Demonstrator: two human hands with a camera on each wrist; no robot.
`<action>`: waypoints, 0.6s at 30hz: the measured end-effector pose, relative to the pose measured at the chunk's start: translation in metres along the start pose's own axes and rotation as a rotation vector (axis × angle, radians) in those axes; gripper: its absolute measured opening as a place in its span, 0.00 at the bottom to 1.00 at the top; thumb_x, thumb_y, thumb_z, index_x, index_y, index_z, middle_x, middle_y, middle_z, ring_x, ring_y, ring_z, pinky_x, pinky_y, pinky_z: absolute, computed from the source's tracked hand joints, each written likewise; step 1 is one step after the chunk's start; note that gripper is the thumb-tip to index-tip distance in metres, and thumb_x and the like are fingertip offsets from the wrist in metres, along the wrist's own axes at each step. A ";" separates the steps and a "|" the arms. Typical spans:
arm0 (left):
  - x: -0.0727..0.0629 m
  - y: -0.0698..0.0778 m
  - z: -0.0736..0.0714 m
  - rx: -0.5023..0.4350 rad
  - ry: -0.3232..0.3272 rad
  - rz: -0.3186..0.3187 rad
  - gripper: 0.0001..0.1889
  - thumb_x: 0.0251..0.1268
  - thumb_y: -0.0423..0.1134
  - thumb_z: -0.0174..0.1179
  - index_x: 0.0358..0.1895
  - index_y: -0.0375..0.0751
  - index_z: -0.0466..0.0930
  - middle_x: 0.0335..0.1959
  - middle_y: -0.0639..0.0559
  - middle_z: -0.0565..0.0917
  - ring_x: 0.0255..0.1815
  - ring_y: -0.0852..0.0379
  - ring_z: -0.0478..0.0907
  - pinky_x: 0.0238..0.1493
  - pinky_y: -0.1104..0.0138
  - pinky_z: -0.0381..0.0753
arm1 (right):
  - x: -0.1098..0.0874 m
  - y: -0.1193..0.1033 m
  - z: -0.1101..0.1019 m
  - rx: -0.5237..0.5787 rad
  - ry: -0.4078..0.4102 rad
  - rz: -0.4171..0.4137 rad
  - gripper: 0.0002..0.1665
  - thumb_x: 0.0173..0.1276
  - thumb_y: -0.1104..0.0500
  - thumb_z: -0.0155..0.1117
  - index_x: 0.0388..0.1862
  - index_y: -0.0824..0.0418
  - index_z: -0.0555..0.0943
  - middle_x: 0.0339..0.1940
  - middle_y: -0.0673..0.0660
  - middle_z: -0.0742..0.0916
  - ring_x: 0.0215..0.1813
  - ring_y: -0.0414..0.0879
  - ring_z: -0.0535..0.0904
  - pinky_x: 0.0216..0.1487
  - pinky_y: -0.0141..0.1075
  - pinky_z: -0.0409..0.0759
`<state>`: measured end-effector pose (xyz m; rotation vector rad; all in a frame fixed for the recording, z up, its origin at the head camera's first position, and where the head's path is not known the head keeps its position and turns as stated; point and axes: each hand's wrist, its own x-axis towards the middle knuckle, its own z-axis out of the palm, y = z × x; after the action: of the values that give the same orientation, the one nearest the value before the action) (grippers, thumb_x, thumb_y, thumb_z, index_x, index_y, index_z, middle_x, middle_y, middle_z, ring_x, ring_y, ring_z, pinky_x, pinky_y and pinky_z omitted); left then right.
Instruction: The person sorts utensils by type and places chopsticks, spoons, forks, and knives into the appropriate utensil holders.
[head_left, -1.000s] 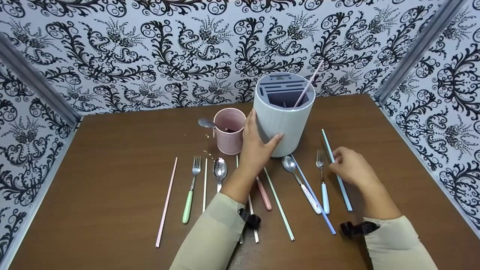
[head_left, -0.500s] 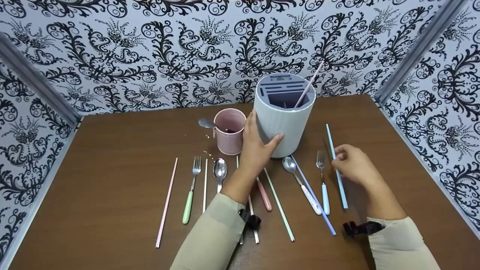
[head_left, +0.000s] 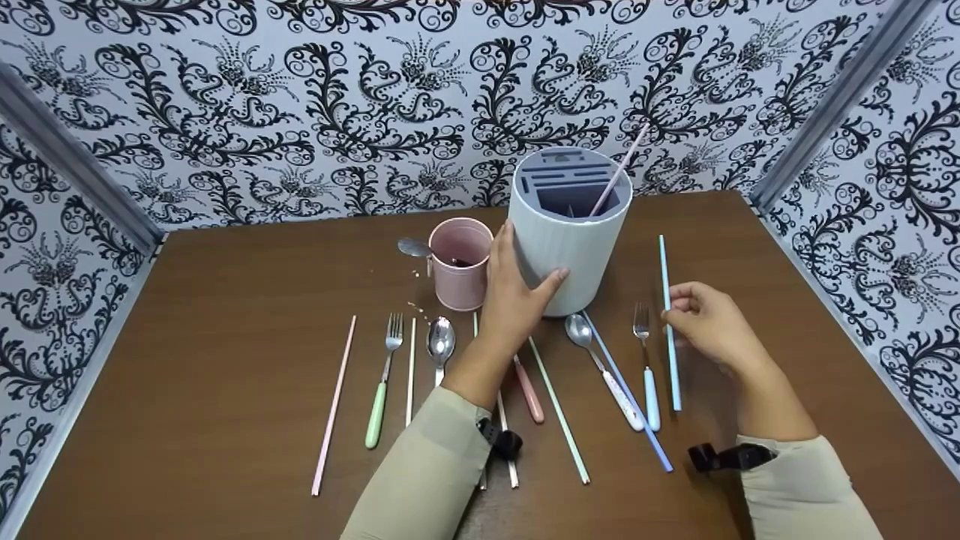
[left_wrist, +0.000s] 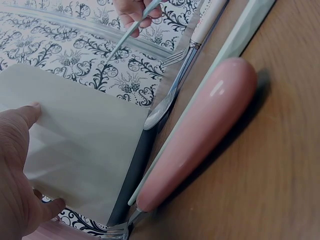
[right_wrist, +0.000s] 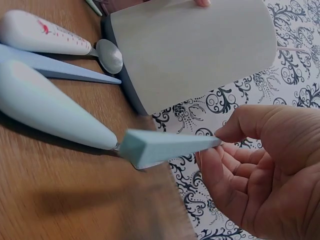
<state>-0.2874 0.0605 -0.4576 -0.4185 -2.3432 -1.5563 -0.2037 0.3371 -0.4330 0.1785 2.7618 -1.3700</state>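
My left hand [head_left: 514,296] holds the side of a white cylindrical utensil holder [head_left: 574,259], thumb across its front and fingers at its left side. The holder has a grey slotted top, and a pink chopstick [head_left: 621,169] leans out of it. With thumb and fingertips, my right hand [head_left: 709,322] pinches a light blue chopstick [head_left: 670,345]; the right wrist view shows this chopstick [right_wrist: 165,147] raised off the table. Just left of it lie a blue-handled fork [head_left: 649,390], a blue chopstick [head_left: 626,394] and a spoon with a patterned white handle [head_left: 619,397].
A pink cup [head_left: 459,277] with a spoon [head_left: 415,247] over its rim stands left of the holder, crumbs beside it. Leftward lie a pink chopstick [head_left: 334,405], green-handled fork [head_left: 379,405], spoon [head_left: 441,341], pink-handled utensil [head_left: 529,394] and several chopsticks. Patterned walls enclose the table [head_left: 210,360].
My right hand has lifted the light blue chopstick and shifted it slightly away from me, turning it more upright in view. The left hand and the holder stay in place.
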 end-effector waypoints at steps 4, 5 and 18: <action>0.000 0.000 0.000 0.008 -0.007 -0.013 0.54 0.62 0.50 0.74 0.84 0.41 0.49 0.83 0.40 0.58 0.85 0.44 0.53 0.84 0.52 0.57 | 0.000 0.000 0.000 0.054 0.004 0.000 0.26 0.76 0.63 0.58 0.68 0.75 0.70 0.48 0.62 0.83 0.38 0.40 0.82 0.39 0.39 0.89; 0.000 0.000 0.000 0.008 -0.006 -0.012 0.54 0.62 0.50 0.74 0.84 0.41 0.49 0.83 0.40 0.58 0.85 0.44 0.53 0.84 0.52 0.57 | 0.001 0.000 0.000 0.063 0.005 -0.003 0.26 0.77 0.63 0.58 0.68 0.75 0.69 0.48 0.62 0.83 0.38 0.39 0.82 0.39 0.39 0.89; 0.000 0.001 0.001 0.013 0.000 -0.015 0.55 0.61 0.51 0.75 0.84 0.41 0.49 0.82 0.39 0.59 0.84 0.44 0.55 0.84 0.53 0.57 | 0.002 -0.001 -0.004 0.313 0.031 -0.016 0.20 0.79 0.65 0.54 0.65 0.71 0.67 0.40 0.48 0.84 0.39 0.39 0.85 0.37 0.35 0.88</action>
<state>-0.2868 0.0616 -0.4570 -0.3990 -2.3597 -1.5473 -0.2054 0.3399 -0.4297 0.1916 2.5594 -1.8108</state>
